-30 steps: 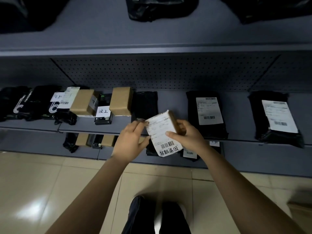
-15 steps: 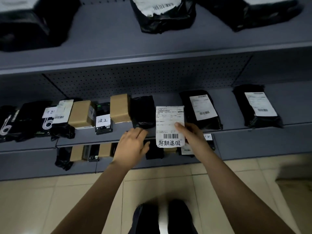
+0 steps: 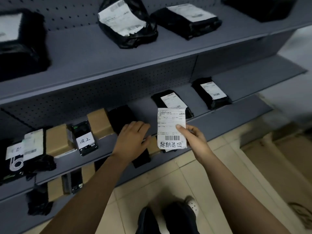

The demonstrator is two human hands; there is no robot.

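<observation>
My right hand (image 3: 194, 141) holds a small parcel (image 3: 170, 122) upright in front of the middle shelf (image 3: 224, 119), thumb on its white shipping label, which carries a barcode and handwritten characters. My left hand (image 3: 133, 141) hovers beside it to the left with relaxed fingers and holds nothing; it is over a black parcel (image 3: 121, 119) at the shelf's front.
The grey pegboard shelving holds black bagged parcels (image 3: 211, 93) with white labels, brown cardboard boxes (image 3: 98, 122) and a small black box (image 3: 85, 137) with a handwritten tag. More parcels (image 3: 126, 22) lie on the upper shelf. Tiled floor and my shoe (image 3: 190, 205) are below.
The left hand has let go of the parcel and drifted left. The right hand turned the label face-on and keeps the parcel. The camera has tilted, showing more of the upper shelf.
</observation>
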